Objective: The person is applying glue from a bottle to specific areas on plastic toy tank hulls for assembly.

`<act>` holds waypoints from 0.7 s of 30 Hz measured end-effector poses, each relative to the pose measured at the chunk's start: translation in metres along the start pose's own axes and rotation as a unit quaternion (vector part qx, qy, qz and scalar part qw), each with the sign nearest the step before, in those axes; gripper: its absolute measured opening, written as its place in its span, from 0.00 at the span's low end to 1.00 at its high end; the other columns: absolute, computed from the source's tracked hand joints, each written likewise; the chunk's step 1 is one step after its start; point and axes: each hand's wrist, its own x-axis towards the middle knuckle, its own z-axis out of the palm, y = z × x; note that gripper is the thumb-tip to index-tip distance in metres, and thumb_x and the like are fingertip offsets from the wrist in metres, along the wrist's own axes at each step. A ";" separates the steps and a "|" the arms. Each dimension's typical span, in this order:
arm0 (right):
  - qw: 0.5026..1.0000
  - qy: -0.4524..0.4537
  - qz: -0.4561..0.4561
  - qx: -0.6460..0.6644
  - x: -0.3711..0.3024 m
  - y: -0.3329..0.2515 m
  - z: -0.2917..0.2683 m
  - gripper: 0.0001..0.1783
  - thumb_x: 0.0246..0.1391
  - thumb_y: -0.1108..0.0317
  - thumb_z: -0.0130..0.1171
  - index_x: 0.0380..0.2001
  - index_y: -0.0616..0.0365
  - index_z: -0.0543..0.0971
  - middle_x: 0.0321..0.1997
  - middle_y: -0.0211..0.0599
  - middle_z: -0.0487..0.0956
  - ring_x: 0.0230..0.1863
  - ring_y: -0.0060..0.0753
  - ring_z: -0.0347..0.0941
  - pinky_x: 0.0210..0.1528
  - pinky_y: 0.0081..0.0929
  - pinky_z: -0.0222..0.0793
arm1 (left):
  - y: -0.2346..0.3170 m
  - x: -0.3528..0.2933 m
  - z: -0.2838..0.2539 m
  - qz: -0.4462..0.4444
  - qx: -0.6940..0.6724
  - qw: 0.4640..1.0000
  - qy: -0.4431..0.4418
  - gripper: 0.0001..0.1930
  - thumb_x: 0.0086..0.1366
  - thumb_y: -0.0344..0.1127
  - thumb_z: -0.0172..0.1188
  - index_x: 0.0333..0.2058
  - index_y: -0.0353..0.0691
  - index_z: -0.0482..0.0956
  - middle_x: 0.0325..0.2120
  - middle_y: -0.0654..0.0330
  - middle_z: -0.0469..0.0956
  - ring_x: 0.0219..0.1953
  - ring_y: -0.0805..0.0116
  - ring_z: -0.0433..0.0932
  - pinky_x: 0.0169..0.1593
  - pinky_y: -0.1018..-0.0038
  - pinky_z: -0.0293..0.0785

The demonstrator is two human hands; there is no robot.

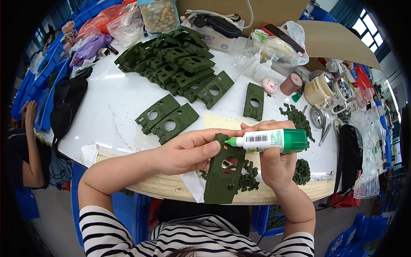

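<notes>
Pinching a dark green tank hull (pixel 218 184) near its upper end, the left hand (pixel 184 150) holds it at the lower middle of the frame, thumb on the upward face and fingers along the far edge. That end grip probably serves to steady the part while leaving most of its face and the round opening uncovered. The right hand (pixel 278 165) is clamped on a white bottle with a green base (pixel 272 140), fingers along its upper side and thumb below. The bottle lies nearly level, apparently so that its light green nozzle (pixel 232 141) can meet the hull from the side without the hands crowding each other.

Relative to the left grip, the hull runs downward in the frame, its lower end well clear of the fingers and over the rim of the bench (pixel 102 111). The nozzle tip sits just beside the left thumb, at the hull's upper end; whether it touches cannot be told. Small green pieces (pixel 249 182) lie just right of the hull, seemingly within easy reach, while a heap of similar hulls (pixel 171 60) fills the upper middle.
</notes>
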 end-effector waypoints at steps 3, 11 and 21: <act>1.000 -0.002 -0.001 -0.002 0.000 0.000 0.000 0.22 0.53 0.60 0.59 0.42 0.64 0.65 0.41 0.45 0.74 0.47 0.35 0.71 0.55 0.38 0.65 | -0.001 -0.001 -0.003 -0.009 0.019 1.000 0.003 0.23 0.70 0.41 0.38 0.61 0.42 0.53 0.47 0.57 0.70 0.47 0.74 0.72 0.43 0.80 0.70; 1.000 0.003 -0.001 0.004 0.001 -0.002 0.001 0.21 0.53 0.61 0.58 0.42 0.65 0.65 0.40 0.47 0.75 0.46 0.35 0.72 0.56 0.38 0.65 | -0.002 -0.001 -0.004 -0.013 0.027 0.999 0.015 0.23 0.70 0.41 0.39 0.61 0.42 0.54 0.46 0.58 0.71 0.45 0.77 0.72 0.37 0.84 0.68; 0.996 0.042 0.068 -0.032 0.001 -0.009 0.007 0.29 0.51 0.44 0.55 0.40 0.59 0.64 0.37 0.38 0.71 0.44 0.34 0.71 0.56 0.49 0.63 | 0.002 0.000 -0.001 0.011 -0.018 0.999 -0.029 0.24 0.70 0.41 0.38 0.61 0.37 0.52 0.54 0.57 0.63 0.52 0.71 0.68 0.55 0.70 0.68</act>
